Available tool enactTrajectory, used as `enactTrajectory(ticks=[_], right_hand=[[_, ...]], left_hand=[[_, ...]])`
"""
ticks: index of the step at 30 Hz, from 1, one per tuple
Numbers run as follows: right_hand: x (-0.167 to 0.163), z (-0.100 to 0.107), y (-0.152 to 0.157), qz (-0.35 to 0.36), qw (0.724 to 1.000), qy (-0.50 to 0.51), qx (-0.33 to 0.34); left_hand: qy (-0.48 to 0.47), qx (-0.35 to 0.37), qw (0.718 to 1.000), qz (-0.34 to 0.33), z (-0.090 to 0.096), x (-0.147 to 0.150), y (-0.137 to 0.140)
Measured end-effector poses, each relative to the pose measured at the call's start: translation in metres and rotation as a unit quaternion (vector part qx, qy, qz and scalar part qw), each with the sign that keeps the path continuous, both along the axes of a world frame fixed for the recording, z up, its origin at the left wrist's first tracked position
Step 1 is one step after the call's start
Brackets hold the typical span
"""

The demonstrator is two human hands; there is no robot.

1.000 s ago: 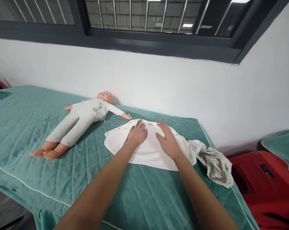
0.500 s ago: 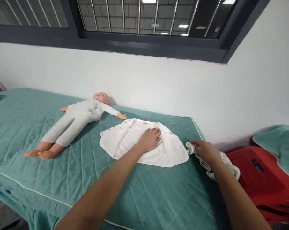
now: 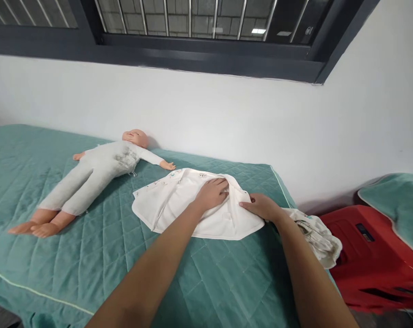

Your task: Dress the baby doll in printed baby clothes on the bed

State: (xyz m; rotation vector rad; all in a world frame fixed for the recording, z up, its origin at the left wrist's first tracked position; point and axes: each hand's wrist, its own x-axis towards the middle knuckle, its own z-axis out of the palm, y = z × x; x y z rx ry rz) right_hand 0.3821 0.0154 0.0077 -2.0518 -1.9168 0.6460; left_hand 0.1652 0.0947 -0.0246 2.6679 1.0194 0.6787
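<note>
A white baby top (image 3: 174,200) with small prints along its edge lies spread on the green quilted cover (image 3: 206,273). My left hand (image 3: 211,195) rests flat on its middle, fingers stretched out, the fingertips by a raised fold of cloth. On the right side of the top, my right hand (image 3: 263,207) pinches the cloth between thumb and fingers and lifts it a little. Beyond my right wrist, a crumpled white cloth piece with prints (image 3: 317,237) lies at the cover's right edge, partly hidden by my forearm.
A baby doll (image 3: 100,171) in a pale suit lies on its back to the left, one hand near the top. A red plastic chair or case (image 3: 363,241) stands at the right, with green cloth (image 3: 398,200) over it. Behind are a white wall (image 3: 206,118) and a barred window (image 3: 193,20).
My right hand has let go of the crumpled white cloth and moved left onto the baby top, raising its right side. My left hand stays on the top. The view has shifted slightly.
</note>
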Motion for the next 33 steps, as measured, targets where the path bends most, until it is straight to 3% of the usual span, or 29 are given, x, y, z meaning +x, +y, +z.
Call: enactTrajectory(ticks=[3, 6, 8, 11, 14, 17, 21, 25, 27, 30, 33], right_hand=[[0.011, 0.0, -0.006, -0.015, 0.982, 0.188, -0.003], [0.02, -0.003, -0.02, -0.072, 0.919, 0.384, 0.048], [0.016, -0.003, -0.027, -0.061, 0.893, 0.442, 0.064], [-0.008, 0.0, -0.031, 0.049, 0.903, 0.423, 0.055], [-0.043, 0.0, -0.033, 0.176, 0.926, 0.329, 0.054], [-0.069, -0.006, -0.034, 0.209, 0.938, 0.256, 0.108], [-0.072, -0.018, -0.03, 0.146, 0.946, 0.254, 0.143], [-0.06, -0.012, -0.027, 0.051, 0.946, 0.282, 0.151], [-0.052, -0.001, -0.026, 0.005, 0.933, 0.327, 0.15], [-0.032, 0.014, -0.02, -0.095, 0.895, 0.378, 0.216], [-0.001, 0.015, -0.007, -0.203, 0.881, 0.331, 0.27]], left_hand=[[-0.006, -0.01, 1.0, 0.004, -0.004, -0.002, 0.003], [-0.016, -0.027, 0.999, 0.018, -0.007, -0.002, 0.006], [-0.024, -0.044, 0.998, 0.036, -0.009, -0.001, 0.008], [-0.031, -0.051, 0.995, 0.076, -0.009, -0.001, 0.008], [-0.011, -0.034, 0.995, 0.096, -0.008, -0.002, 0.005], [0.036, -0.019, 0.991, 0.131, -0.005, -0.004, 0.002], [0.055, -0.015, 0.979, 0.196, -0.003, -0.005, -0.001], [0.054, -0.014, 0.978, 0.2, -0.002, -0.004, -0.002], [0.043, -0.017, 0.98, 0.194, -0.003, -0.005, -0.001], [0.025, -0.023, 0.984, 0.176, -0.006, -0.007, 0.001], [0.023, -0.023, 0.986, 0.161, -0.007, -0.008, 0.002]])
